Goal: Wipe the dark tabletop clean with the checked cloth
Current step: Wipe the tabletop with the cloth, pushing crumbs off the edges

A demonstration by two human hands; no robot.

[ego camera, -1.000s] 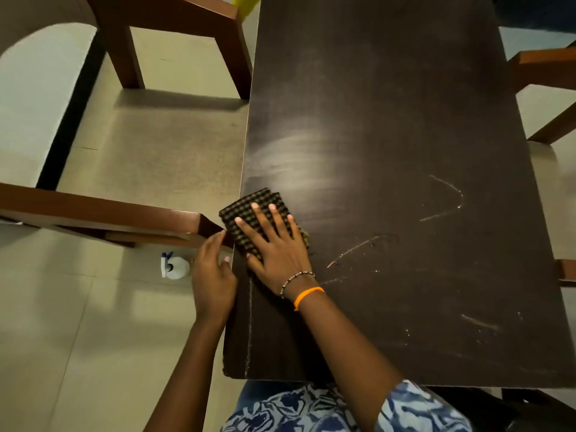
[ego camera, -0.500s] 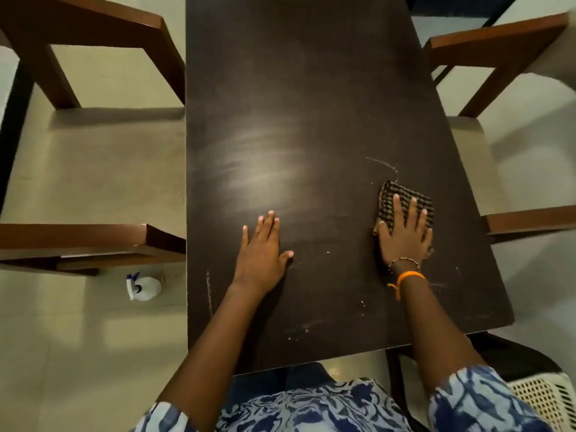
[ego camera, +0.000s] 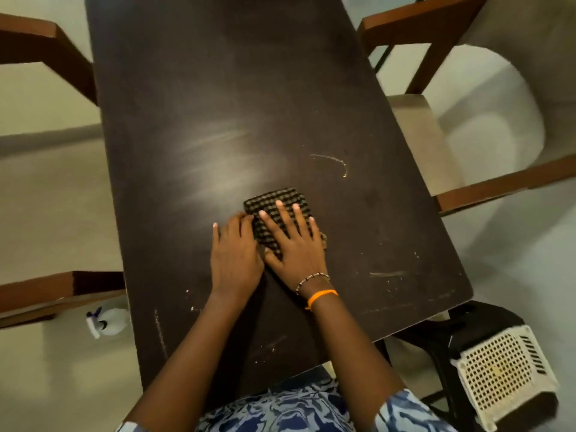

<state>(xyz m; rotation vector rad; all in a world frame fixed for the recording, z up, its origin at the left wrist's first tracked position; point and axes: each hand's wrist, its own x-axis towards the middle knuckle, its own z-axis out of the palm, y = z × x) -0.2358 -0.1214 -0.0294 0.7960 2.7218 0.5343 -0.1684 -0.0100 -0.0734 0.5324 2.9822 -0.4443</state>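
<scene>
Now the checked cloth (ego camera: pixel 274 213), pressed under the flat right hand (ego camera: pixel 293 244), has swept back mid-worktop (ego camera: pixel 389 229) beside the flat left hand (ego camera: pixel 233 257); streaks remain.

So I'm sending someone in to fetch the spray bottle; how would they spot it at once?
Start at the dark tabletop and go to its near left corner. On the pale floor just beside that corner, below the brown wooden chair arm, lies the spray bottle. It is small and white with a blue nozzle, the only loose thing on the floor on that side.
</scene>
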